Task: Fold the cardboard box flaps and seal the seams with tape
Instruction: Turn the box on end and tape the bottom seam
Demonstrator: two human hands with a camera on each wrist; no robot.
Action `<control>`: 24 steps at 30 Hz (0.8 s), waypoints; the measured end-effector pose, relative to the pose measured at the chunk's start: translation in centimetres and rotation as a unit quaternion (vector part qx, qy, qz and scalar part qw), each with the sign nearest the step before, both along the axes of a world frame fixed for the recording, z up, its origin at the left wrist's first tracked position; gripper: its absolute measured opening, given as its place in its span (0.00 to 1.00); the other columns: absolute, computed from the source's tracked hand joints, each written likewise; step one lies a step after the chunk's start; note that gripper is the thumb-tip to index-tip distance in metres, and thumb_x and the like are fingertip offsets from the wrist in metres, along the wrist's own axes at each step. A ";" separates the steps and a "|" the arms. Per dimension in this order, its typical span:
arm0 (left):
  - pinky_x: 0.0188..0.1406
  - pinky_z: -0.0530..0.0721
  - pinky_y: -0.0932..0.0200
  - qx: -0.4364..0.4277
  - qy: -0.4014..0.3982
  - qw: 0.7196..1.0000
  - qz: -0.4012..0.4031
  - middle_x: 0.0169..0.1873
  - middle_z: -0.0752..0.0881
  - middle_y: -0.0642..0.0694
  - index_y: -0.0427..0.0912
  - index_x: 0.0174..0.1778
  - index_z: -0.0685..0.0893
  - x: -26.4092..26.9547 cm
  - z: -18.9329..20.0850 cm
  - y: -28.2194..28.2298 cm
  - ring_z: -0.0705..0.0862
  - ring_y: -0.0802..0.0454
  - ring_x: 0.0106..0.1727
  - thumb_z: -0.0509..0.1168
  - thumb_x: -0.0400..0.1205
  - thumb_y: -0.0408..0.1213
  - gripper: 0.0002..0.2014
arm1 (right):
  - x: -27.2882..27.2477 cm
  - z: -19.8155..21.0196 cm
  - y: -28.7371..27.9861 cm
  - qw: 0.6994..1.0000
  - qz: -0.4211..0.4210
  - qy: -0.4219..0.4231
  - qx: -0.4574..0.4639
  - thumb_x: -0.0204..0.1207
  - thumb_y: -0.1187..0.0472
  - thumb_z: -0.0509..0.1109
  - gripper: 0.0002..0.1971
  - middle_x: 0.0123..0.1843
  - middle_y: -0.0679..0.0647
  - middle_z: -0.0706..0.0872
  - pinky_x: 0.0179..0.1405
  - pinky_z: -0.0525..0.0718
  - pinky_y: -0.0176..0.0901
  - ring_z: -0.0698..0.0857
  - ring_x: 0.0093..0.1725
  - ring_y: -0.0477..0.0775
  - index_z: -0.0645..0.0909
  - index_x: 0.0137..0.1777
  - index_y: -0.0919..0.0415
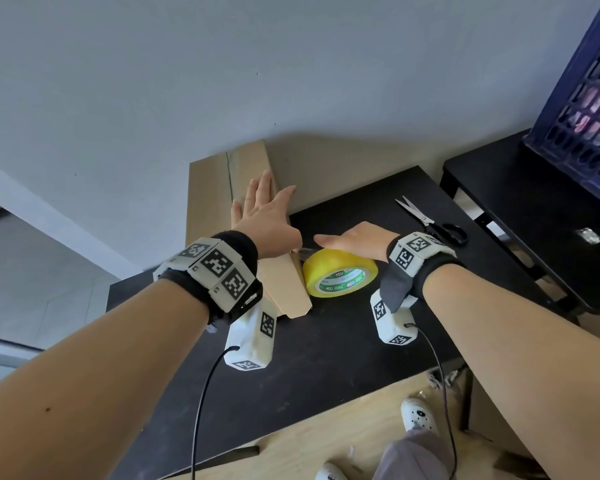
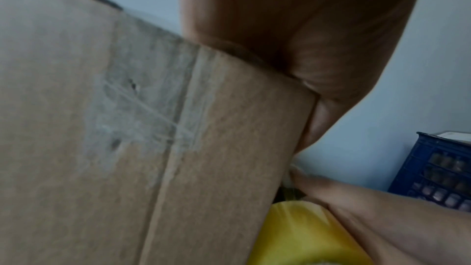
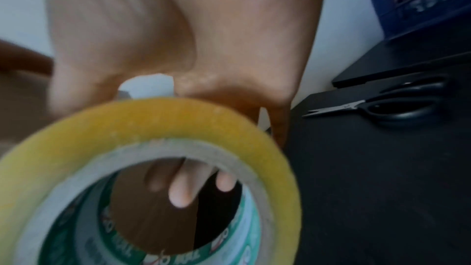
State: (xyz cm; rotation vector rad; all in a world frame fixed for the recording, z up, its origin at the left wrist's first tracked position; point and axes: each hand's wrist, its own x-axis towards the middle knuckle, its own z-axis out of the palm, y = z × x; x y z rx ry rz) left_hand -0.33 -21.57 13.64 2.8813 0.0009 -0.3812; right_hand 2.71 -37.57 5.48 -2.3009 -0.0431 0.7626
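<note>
Yellow tape roll (image 1: 340,275) beside cardboard box (image 1: 208,188)

You stood before a plain pale grey-blue wall (image 1: 153,81), evenly lit by soft daylight. A black counter (image 1: 326,341) sat against it, with a second black table (image 1: 520,202) just to its right carrying a dark blue lattice crate (image 1: 582,98). Beneath was light wood flooring (image 1: 343,427), and at the left a grey tiled floor (image 1: 49,271).
</note>
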 end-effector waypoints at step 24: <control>0.82 0.46 0.42 -0.218 0.017 0.975 0.038 0.83 0.52 0.48 0.48 0.76 0.72 0.2 2.5 0.9 0.49 0.48 0.83 0.55 0.85 0.52 0.24 | -1.8 7.1 -4.6 0.971 0.009 -0.202 -0.124 0.65 0.64 0.77 0.26 0.63 0.50 0.82 0.57 0.83 0.49 0.82 0.59 0.55 0.79 0.65 0.50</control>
